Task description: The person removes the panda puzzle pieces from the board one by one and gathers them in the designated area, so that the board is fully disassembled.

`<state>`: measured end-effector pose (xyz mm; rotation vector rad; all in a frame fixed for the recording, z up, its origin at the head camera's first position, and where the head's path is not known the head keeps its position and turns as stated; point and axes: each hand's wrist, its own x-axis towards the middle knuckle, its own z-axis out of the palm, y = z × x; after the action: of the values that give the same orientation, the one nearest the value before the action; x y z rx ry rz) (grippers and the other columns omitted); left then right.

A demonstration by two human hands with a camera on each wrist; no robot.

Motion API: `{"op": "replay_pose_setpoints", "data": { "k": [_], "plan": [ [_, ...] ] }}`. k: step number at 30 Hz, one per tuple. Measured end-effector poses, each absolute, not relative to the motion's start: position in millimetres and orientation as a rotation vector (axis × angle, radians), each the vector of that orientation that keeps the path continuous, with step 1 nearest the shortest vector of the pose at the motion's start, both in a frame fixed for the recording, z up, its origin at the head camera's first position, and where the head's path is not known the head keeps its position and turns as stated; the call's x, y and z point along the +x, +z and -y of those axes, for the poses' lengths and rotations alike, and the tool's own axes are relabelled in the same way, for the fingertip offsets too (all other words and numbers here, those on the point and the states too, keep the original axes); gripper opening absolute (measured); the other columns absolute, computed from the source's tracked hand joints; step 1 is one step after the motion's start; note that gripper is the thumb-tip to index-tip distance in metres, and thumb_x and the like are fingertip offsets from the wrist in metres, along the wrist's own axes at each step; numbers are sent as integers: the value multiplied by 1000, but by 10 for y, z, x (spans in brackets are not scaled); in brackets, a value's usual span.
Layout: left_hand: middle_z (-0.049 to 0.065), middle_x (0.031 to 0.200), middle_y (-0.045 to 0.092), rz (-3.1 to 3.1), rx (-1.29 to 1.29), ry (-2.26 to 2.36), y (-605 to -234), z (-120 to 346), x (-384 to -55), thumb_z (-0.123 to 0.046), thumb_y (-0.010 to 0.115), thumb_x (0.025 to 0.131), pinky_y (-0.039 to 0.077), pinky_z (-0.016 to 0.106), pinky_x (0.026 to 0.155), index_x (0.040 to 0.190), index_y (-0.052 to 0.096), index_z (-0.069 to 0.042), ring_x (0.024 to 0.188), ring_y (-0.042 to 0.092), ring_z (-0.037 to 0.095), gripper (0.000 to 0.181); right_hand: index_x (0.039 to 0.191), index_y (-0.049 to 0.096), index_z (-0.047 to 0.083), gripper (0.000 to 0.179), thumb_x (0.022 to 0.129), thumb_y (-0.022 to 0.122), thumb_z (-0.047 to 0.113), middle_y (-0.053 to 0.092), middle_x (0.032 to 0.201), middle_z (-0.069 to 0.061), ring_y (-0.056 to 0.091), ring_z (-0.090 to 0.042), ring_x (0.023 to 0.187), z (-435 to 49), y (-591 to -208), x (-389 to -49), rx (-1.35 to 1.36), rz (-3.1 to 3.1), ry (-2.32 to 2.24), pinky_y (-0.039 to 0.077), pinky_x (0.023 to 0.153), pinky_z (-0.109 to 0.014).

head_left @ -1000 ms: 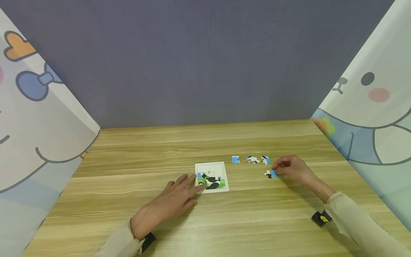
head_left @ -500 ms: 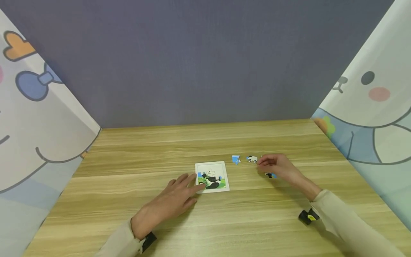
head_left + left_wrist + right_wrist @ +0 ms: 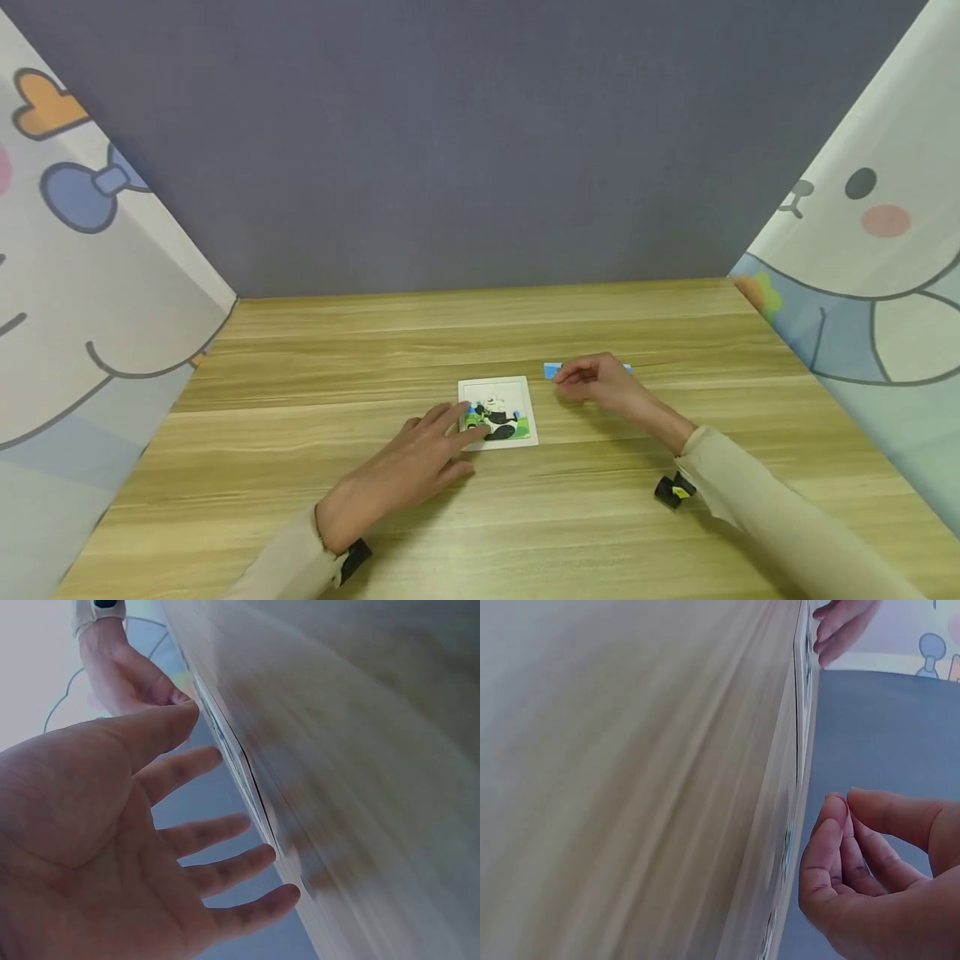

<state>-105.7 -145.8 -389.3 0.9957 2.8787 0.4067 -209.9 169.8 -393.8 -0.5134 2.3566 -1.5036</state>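
Note:
In the head view, a white square puzzle board [image 3: 497, 444] lies on the wooden table, its panda picture partly filled. My left hand [image 3: 408, 467] has its fingers spread, with fingertips over the board's left side; the left wrist view shows that hand [image 3: 112, 832] with extended fingers beside the board's edge. My right hand [image 3: 600, 387] is over the loose puzzle pieces, its fingers curled. In the right wrist view, that hand's [image 3: 877, 862] thumb and forefinger tips meet, with nothing visible between them. A blue piece [image 3: 551, 370] shows at its fingertips. Another piece [image 3: 627, 367] peeks out behind it; others are hidden.
The wooden table [image 3: 360, 333] runs back to a grey-blue partition [image 3: 480, 150]. Cartoon-printed panels stand at the left [image 3: 97, 275] and right [image 3: 862, 292]. A black wrist device [image 3: 675, 490] hangs under the right sleeve.
My right hand has moved left from the lower right piece, across the row, to the leftmost blue piece. My left hand has shifted slightly right, further over the board.

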Motion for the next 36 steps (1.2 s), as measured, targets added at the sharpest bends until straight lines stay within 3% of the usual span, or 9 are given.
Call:
{"op": "replay_pose_setpoints", "data": {
  "k": [6, 16, 36],
  "plan": [
    [16, 158, 34, -2846, 977, 405, -3875, 1416, -1071, -39, 58, 101, 39, 62, 102, 148, 50, -23, 143, 32, 38, 50, 108, 69, -10, 21, 91, 70, 2, 71, 102, -20, 65, -20, 89, -1491, -3927, -2119, -563, -2332, -1492, 55, 74, -28],
    [20, 158, 33, -2815, 949, 402, -3868, 1415, -1078, -37, 59, 101, 39, 65, 101, 148, 50, -23, 142, 33, 43, 50, 112, 72, -3, 24, 92, 72, 11, 73, 104, -13, 68, -22, 92, -1198, -3888, -2174, -545, -2252, -1427, 56, 83, -40],
    [21, 157, 34, -2859, 912, 294, -3881, 1346, -1062, -40, 61, 99, 43, 63, 98, 150, 47, -27, 140, 37, 46, 55, 107, 74, -1, 17, 92, 69, 5, 73, 99, -8, 66, -15, 88, -932, -3880, -2229, -713, -2315, -1201, 54, 78, -29]
  ]
}}
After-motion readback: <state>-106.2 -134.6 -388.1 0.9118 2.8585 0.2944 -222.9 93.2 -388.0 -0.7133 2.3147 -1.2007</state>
